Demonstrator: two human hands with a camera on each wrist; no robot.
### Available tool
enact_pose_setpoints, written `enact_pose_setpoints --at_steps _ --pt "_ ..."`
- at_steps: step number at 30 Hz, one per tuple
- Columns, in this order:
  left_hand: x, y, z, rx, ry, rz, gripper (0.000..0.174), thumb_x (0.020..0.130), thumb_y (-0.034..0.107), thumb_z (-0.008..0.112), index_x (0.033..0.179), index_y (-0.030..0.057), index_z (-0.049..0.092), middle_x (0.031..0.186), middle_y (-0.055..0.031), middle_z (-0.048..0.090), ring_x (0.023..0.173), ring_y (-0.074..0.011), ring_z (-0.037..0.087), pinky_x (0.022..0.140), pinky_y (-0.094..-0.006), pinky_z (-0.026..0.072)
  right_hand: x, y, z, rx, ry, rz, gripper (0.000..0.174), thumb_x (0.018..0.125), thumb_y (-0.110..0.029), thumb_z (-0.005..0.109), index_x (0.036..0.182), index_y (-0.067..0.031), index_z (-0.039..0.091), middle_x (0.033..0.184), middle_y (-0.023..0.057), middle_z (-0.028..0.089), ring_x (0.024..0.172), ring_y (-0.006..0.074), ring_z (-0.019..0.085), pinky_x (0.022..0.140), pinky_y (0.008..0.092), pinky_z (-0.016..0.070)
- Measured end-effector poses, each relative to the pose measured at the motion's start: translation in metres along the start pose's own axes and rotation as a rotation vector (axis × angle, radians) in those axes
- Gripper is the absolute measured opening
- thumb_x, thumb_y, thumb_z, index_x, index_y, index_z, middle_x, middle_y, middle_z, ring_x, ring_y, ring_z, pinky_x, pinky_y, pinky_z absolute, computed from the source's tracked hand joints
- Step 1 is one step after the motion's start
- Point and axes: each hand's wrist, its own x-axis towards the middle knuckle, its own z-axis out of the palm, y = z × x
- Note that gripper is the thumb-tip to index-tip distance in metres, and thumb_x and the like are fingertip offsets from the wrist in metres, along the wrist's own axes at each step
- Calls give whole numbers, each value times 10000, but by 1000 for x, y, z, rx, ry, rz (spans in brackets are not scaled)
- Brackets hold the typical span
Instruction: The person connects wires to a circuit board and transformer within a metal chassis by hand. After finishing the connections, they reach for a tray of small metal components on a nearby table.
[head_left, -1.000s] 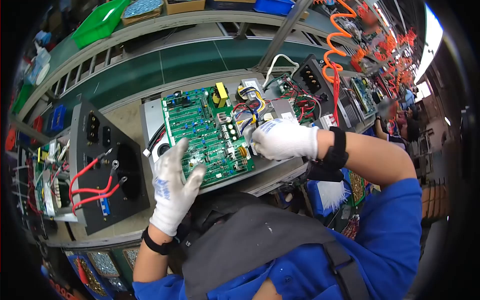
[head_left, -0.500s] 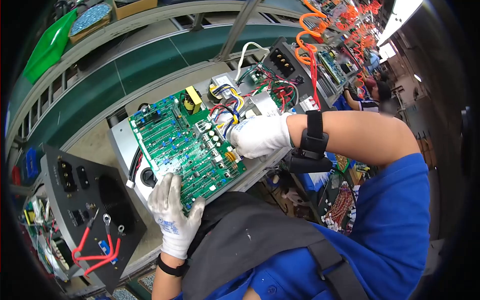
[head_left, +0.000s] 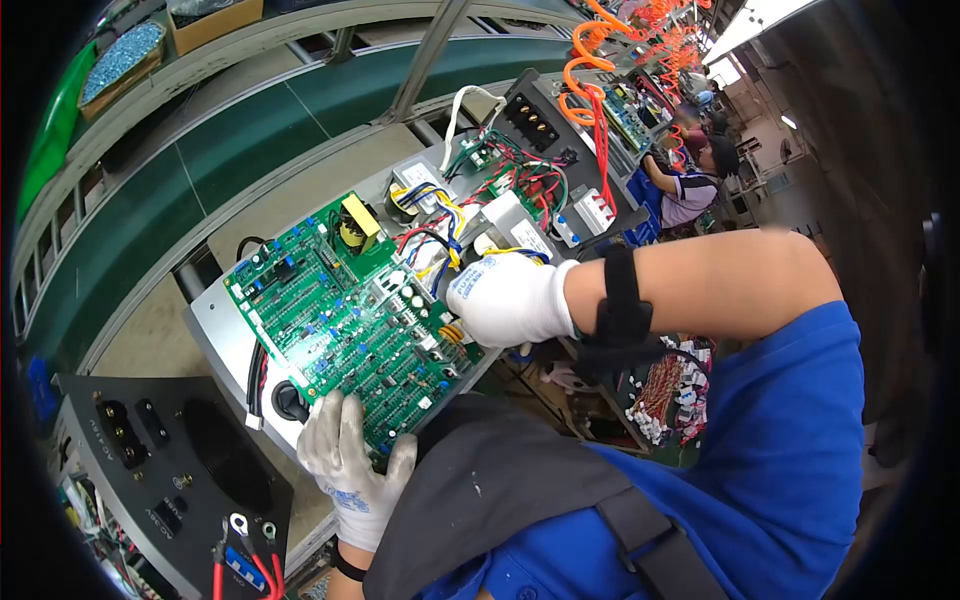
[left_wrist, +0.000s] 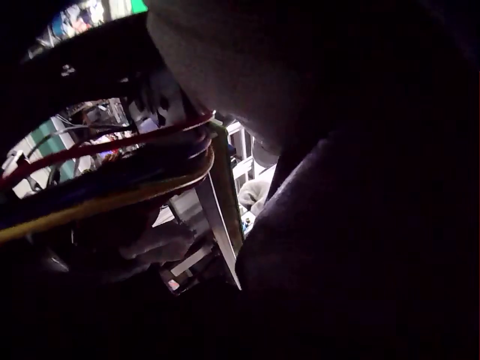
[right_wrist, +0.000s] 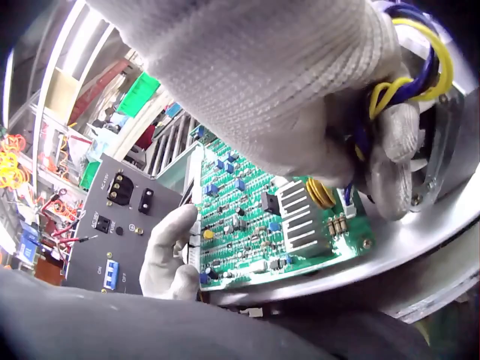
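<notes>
A green circuit board (head_left: 330,350), crowded with small parts, sits on a grey metal chassis (head_left: 215,320). My gloved left hand (head_left: 350,465) rests at the board's near left corner, fingers extended over its edge and thumb apart. My gloved right hand (head_left: 505,300) is over the board's right edge. Its fingers curl round blue and yellow wires (right_wrist: 439,56) in the right wrist view; their ends are hidden behind the hand. In the left wrist view, mostly dark, a yellow cable (left_wrist: 90,210) and a red one cross close to the camera.
A black panel (head_left: 170,450) with sockets and red ring-terminal leads stands at the left. A transformer with a yellow wrap (head_left: 358,222) and a metal box (head_left: 515,225) rise beyond my right hand. Orange coiled hoses (head_left: 590,75) hang at the back right. Another person (head_left: 690,185) works farther along.
The head view has swung right, so the scene shifts left and down. My left hand's fingers have settled onto the board's edge. The right hand stays at the board's right side.
</notes>
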Motion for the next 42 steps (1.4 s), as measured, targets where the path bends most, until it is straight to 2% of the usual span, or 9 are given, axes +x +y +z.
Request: enact_pose_setpoints --at_steps 7,9,15,17,23,26,33,41,42 --pt "5 -11 3 -34 54 63 622 760 507 698 1100 -8 613 1152 -206 598 1050 -394 563 884 -495 410 16 1 28 -50 41 32 153 756 -118 622 870 -25 667 822 175 690 799 331 696 707 434 550" --pt "8 -12 6 -78 69 79 616 779 529 681 1068 -13 625 1110 -210 614 1006 -397 588 837 -490 438 20 2 31 -104 -18 25 505 817 -100 604 1246 125 464 890 213 698 806 338 707 666 433 557" --pt "10 -15 4 -85 140 150 592 790 498 660 1051 -32 623 1081 -224 617 968 -402 603 774 -478 457 20 1 26 -1 -73 124 555 819 -61 580 1324 71 393 888 200 693 792 335 705 657 438 555" --pt "8 -17 5 -93 130 157 559 750 416 673 1067 -39 611 1096 -232 612 966 -409 598 777 -486 454 7 -4 19 -33 93 11 274 710 -144 699 962 -37 684 821 164 688 737 339 688 649 415 546" --pt "3 0 1 -62 63 67 568 678 245 687 1161 -26 562 1201 -230 554 1072 -410 532 922 -508 380 -21 52 -5 323 824 -387 154 838 -149 620 933 -39 672 780 155 653 701 261 658 649 381 527" --pt "-2 9 4 5 118 2 490 718 146 654 1172 -13 562 1230 -206 552 1169 -390 486 1006 -501 335 -19 138 -39 513 800 108 243 870 -211 557 969 -22 674 783 165 662 756 301 666 721 389 515" --pt "-3 16 15 197 217 34 421 725 145 645 1117 -3 609 1199 -197 588 1116 -391 532 985 -495 375 100 214 -6 -17 591 282 259 834 -152 553 987 -26 721 1028 196 708 966 350 691 818 486 539" --pt "-1 22 18 255 266 56 400 712 96 642 1101 10 610 1196 -181 601 1134 -383 551 993 -479 391 80 222 -14 441 1097 166 312 881 -232 583 1063 15 637 864 204 695 850 333 690 737 440 538" --pt "-2 21 18 249 272 68 400 714 93 646 1104 12 610 1198 -179 602 1138 -381 551 997 -479 390 73 224 -15 921 1054 0 370 881 -230 597 1146 28 596 881 167 685 824 263 668 716 375 534"
